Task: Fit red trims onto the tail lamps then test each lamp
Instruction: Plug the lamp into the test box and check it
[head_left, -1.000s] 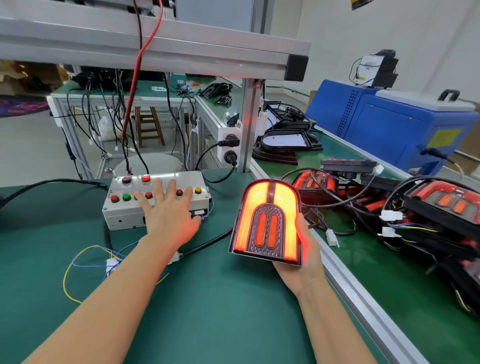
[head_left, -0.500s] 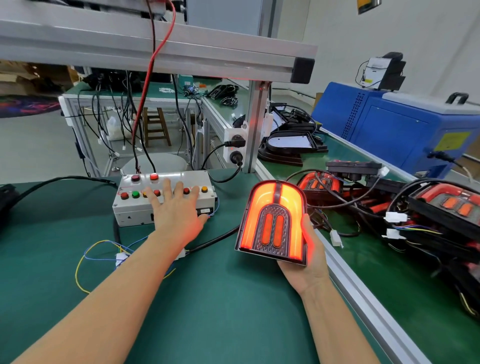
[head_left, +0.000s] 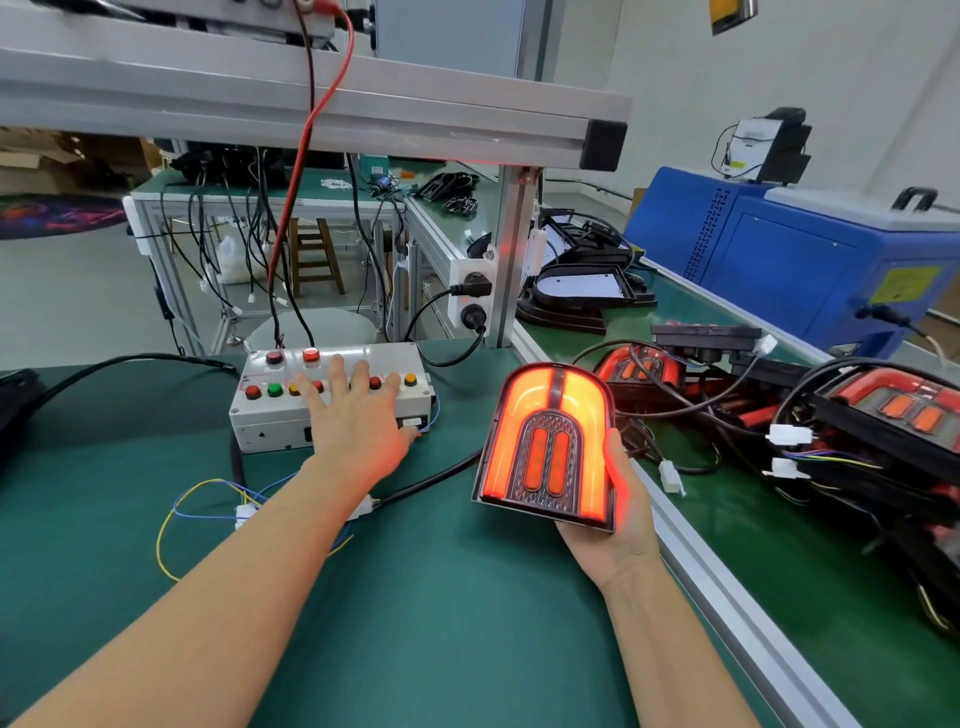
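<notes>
An arch-shaped tail lamp glows orange-red, tilted upright above the green mat. My right hand holds it from behind and below, fingers wrapped round its right edge. My left hand lies flat with spread fingers on the white test box, its fingertips on the row of coloured buttons. A black cable runs from the box towards the lamp.
More tail lamps and tangled harness wires lie on the conveyor belt to the right. Black housings are stacked behind. An aluminium rail separates mat and belt. A blue machine stands far right. Loose yellow and blue wires lie left.
The view has shifted slightly. Both hands keep their places, left on the buttons and right holding the lit lamp, which stays lit.
</notes>
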